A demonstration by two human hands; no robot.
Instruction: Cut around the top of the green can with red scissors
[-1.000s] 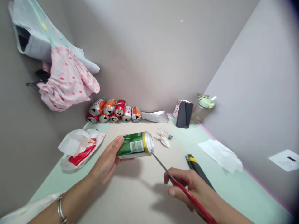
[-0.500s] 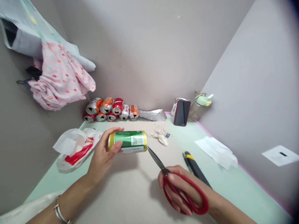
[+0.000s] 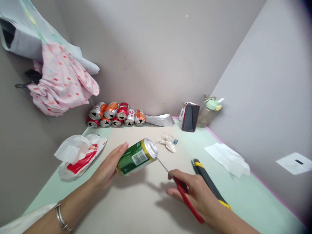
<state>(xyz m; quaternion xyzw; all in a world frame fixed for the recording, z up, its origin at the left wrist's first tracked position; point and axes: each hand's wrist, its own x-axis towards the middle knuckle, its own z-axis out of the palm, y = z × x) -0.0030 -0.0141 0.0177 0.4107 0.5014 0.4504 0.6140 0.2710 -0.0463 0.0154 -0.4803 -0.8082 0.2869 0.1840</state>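
Note:
My left hand (image 3: 110, 167) grips a green drink can (image 3: 134, 160) with yellow bands and a barcode, held tilted above the table. The can's silver end points up and to the right, toward my other hand. In my right hand (image 3: 190, 188) is a pair of scissors (image 3: 186, 200) with red handles, seen nearly edge-on. Their blade tips meet the lower rim of the can's silver end; I cannot tell whether they pierce it. My left fingers are partly hidden behind the can.
Several empty cans (image 3: 117, 113) are stacked at the back wall beside a cut metal sheet (image 3: 160, 120). Crumpled tissue (image 3: 168, 144) lies mid-table. A black-and-yellow utility knife (image 3: 207, 178), paper (image 3: 227, 159), phone (image 3: 190, 117) and bottle (image 3: 209, 112) are right; a tissue pack (image 3: 81, 157) is left.
The can has tipped from level, its silver end now turned up toward me. My right hand has rolled the scissors from showing their flat side to nearly edge-on.

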